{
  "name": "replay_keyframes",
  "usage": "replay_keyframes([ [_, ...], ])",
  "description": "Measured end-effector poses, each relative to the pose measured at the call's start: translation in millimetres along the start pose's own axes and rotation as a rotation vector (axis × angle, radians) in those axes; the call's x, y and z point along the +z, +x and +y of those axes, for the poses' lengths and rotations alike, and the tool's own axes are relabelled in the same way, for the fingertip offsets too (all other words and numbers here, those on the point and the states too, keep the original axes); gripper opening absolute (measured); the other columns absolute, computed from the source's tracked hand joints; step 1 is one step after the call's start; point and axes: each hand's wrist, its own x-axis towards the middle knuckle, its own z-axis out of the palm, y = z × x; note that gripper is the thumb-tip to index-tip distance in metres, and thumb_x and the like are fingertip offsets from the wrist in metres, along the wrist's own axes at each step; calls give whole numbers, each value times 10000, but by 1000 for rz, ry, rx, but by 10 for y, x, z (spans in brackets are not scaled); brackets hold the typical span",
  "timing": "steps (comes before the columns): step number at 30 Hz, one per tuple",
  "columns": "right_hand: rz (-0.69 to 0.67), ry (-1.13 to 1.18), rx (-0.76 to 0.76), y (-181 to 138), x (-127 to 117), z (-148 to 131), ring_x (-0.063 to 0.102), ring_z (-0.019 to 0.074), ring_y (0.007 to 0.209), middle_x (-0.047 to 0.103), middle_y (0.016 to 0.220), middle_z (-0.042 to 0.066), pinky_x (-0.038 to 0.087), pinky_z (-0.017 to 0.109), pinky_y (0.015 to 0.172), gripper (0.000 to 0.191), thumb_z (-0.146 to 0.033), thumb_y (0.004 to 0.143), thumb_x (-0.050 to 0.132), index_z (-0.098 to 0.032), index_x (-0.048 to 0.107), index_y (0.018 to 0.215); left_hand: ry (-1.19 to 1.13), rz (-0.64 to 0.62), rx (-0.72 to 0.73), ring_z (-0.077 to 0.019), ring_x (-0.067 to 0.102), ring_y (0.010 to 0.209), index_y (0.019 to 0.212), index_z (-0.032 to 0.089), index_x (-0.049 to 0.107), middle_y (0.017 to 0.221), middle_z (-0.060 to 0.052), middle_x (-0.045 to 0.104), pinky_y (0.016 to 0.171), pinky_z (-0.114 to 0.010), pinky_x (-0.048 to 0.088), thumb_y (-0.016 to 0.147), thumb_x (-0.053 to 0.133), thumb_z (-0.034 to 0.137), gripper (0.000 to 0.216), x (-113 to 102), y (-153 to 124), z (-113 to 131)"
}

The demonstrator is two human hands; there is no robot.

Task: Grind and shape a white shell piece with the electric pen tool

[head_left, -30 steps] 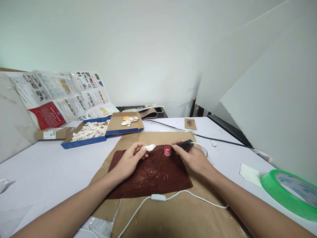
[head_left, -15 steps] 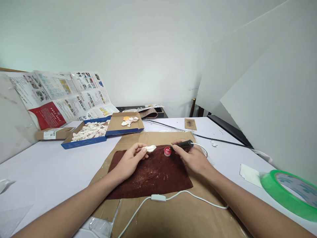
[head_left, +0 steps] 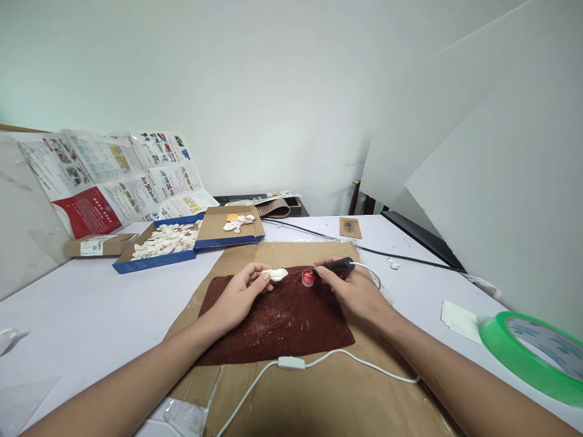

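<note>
My left hand (head_left: 239,293) pinches a small white shell (head_left: 277,274) above a dark red cloth (head_left: 277,318). Gripped like a pen in my right hand (head_left: 353,289) is a black corded tool (head_left: 337,264). Its tip points into a little red pot (head_left: 308,278) that stands on the cloth between my two hands. The tool's white cable (head_left: 319,360), with an inline switch, runs across the brown cardboard sheet (head_left: 328,394) under the cloth.
A blue-edged box of several white shells (head_left: 157,244) and its open lid (head_left: 230,229) with a few shells lie at the back left. Printed leaflets (head_left: 109,176) lean on the wall. A green tape roll (head_left: 532,352) sits at the right. A black cable (head_left: 392,254) crosses the table.
The shell in my left hand has shifted very slightly toward the red pot. My right hand and the tool stay in place.
</note>
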Motion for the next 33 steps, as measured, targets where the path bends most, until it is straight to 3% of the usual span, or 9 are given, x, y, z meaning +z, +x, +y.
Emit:
replay_keyframes([
  [13, 69, -6, -50, 10, -4, 26, 754, 325, 1052, 823, 1105, 66, 557, 498, 940, 293, -500, 978, 597, -284, 794, 1010, 47, -27, -24, -247, 700, 1008, 1133, 194, 704, 1122, -86, 772, 880, -345, 518, 917, 677, 623, 481, 7, -29, 9],
  [19, 123, 35, -42, -33, -37, -43, 743, 307, 989, 813, 1041, 59, 562, 449, 875, 267, -499, 905, 658, -270, 765, 990, 445, -124, 172, -274, 722, 1014, 1119, 229, 754, 1131, -76, 793, 906, -375, 526, 928, 687, 450, 300, -77, -40, 60],
  [26, -71, 238, -270, -176, 25, -166, 701, 223, 840, 767, 923, 40, 548, 350, 755, 179, -408, 860, 711, -243, 701, 929, 553, -213, 311, -274, 739, 1081, 1160, 271, 780, 1186, -53, 806, 973, -384, 512, 928, 679, 339, 262, -158, -18, 49],
  [33, -225, 220, -255, -326, 151, -262, 585, 169, 675, 651, 776, -8, 452, 293, 615, 130, -368, 868, 678, -249, 625, 870, 549, -254, 381, -244, 737, 981, 1142, 276, 791, 1101, -42, 810, 958, -367, 515, 871, 681, 283, 293, -148, -57, 77],
])
